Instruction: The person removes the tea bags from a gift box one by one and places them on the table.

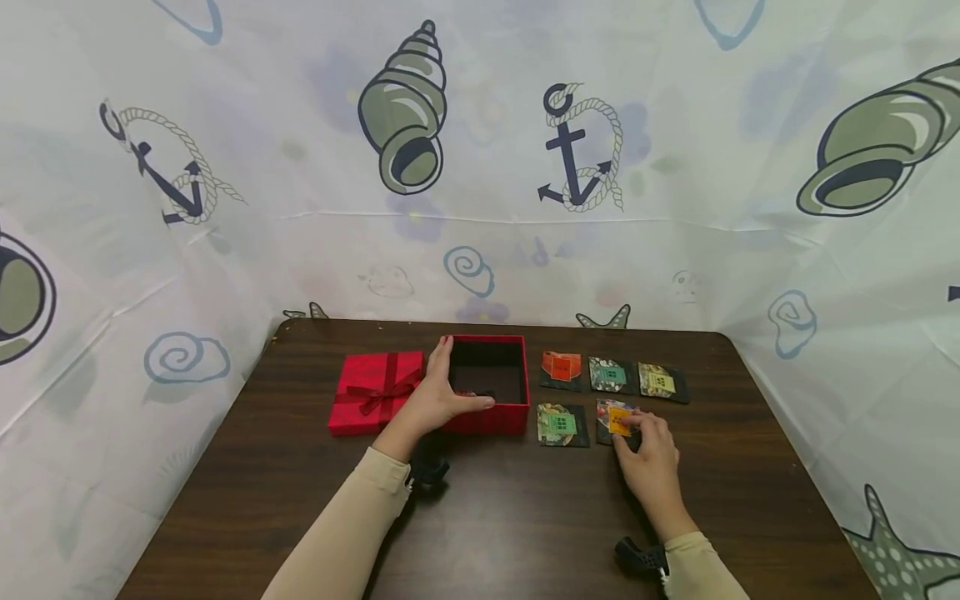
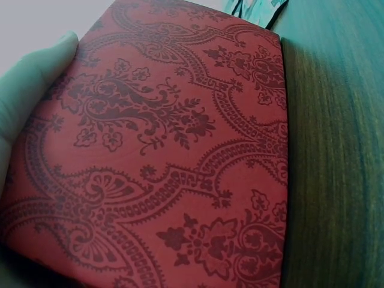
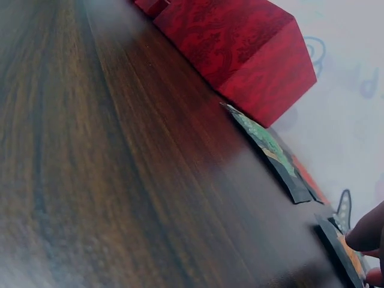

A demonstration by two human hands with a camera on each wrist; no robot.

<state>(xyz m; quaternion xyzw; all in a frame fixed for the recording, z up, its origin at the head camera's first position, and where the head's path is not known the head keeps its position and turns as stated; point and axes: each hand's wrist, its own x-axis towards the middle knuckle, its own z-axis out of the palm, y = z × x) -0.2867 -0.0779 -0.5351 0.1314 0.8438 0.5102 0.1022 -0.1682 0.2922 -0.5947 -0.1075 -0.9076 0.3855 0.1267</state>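
Observation:
My left hand point(image 1: 435, 400) lies against the left side of an open red gift box point(image 1: 487, 419), thumb stretched along the front rim and fingers straight up the side. Red patterned paper covers the box wall point(image 2: 150, 144), with the thumb point(image 2: 42, 75) at its edge in the left wrist view. Inside the dark box, a small reddish item shows by the thumb, mostly hidden. My right hand point(image 1: 652, 458) pinches a dark flat sachet with an orange label point(image 1: 618, 419). One fingertip point(image 3: 367, 231) covers part of that sachet point(image 3: 342, 255) in the right wrist view.
Left of the box lies its red lid point(image 1: 367, 383) with a ribbon bow. Right of it are a green-label sachet point(image 1: 562, 425) and a back row with red point(image 1: 561, 368), green point(image 1: 612, 375) and yellow point(image 1: 657, 382) labels. The brown table point(image 1: 525, 517) meets patterned cloth behind.

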